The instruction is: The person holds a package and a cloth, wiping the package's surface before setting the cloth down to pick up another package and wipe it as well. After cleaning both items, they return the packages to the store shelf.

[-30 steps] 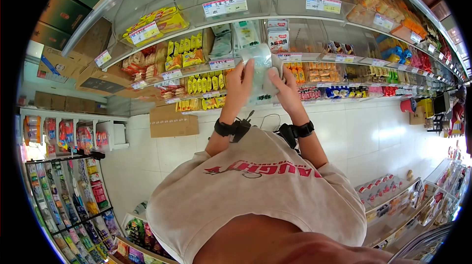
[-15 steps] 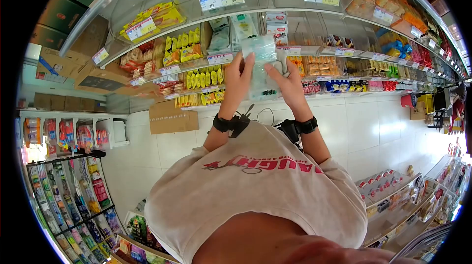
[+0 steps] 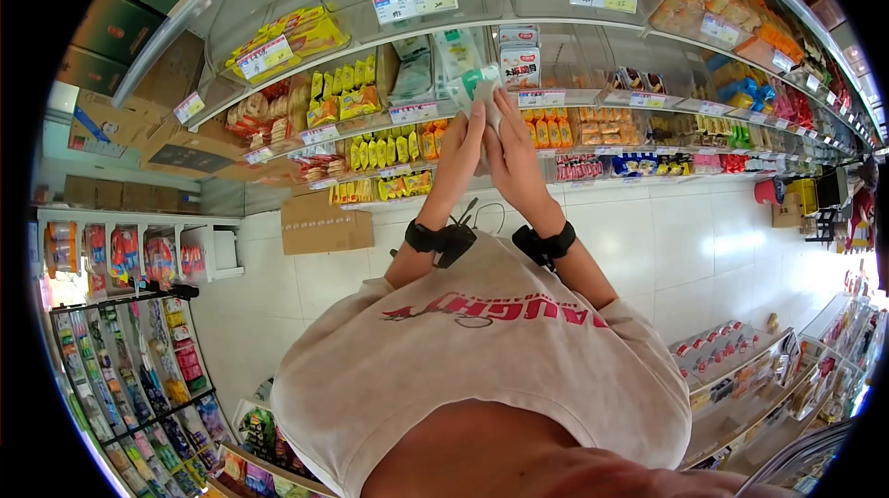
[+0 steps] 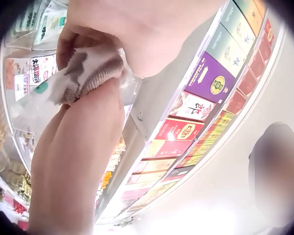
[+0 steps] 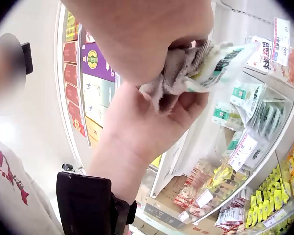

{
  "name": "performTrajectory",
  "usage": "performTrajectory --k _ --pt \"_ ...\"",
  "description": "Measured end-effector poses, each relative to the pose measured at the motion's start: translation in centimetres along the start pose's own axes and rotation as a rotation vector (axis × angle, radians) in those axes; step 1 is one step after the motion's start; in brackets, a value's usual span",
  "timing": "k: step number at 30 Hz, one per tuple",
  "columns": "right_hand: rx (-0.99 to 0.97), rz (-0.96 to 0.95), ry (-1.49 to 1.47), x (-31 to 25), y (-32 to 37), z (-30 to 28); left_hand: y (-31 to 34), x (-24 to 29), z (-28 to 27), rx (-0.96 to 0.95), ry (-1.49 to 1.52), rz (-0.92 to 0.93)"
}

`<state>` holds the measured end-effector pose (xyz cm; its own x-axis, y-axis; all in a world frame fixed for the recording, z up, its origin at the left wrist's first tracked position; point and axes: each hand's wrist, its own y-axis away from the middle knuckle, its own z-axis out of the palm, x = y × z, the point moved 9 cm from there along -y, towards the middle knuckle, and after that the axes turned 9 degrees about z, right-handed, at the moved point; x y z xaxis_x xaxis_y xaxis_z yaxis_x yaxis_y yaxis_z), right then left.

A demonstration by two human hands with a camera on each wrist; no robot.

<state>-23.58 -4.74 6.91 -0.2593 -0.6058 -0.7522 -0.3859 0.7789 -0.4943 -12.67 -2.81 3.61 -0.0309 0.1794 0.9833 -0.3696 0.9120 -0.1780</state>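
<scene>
Both hands meet in front of the shelves, a clear-and-white snack packet with green print squeezed between them. My left hand grips the packet from the left; in the right wrist view its fingers curl up around it. Lying over from the right, my right hand holds a greyish cloth against the packet. The ribbed edge of this cloth shows between the hands in the left wrist view too. One end of the packet sticks out past the fingertips, while the rest is hidden by the hands.
Similar green-and-white packets fill a clear bin behind the hands. White packets with red labels stand to their right, yellow snack packs to the left. Price tags line the shelf edges. A cardboard box sits on the floor.
The packet was spread flat between both hands, its face showing. Now the hands have come together and cover most of it, with the right hand moved left and its fingers straighter.
</scene>
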Motion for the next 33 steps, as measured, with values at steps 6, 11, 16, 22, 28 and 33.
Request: performTrajectory --k 6,11,16,22,28,33 --pt "-0.051 0.575 -0.221 8.5 -0.3 -0.5 0.2 0.3 -1.4 0.103 -0.095 0.110" --pt "-0.250 0.555 -0.590 5.7 1.5 1.6 0.2 0.7 -3.8 0.282 -0.153 0.147" --pt "-0.298 0.459 -0.437 4.8 1.6 2.7 -0.7 -0.4 -4.5 0.210 -0.099 0.140" --pt "-0.175 0.549 -0.436 6.1 0.9 1.8 -0.9 -1.9 -4.2 0.044 -0.373 0.094" --pt "-0.030 0.707 -0.534 7.8 0.2 -0.1 -0.3 -0.5 -4.8 0.046 -0.215 0.107" --pt "-0.001 0.594 -0.531 7.2 -0.8 -0.2 0.6 -0.5 -3.2 -0.215 -0.255 0.107"
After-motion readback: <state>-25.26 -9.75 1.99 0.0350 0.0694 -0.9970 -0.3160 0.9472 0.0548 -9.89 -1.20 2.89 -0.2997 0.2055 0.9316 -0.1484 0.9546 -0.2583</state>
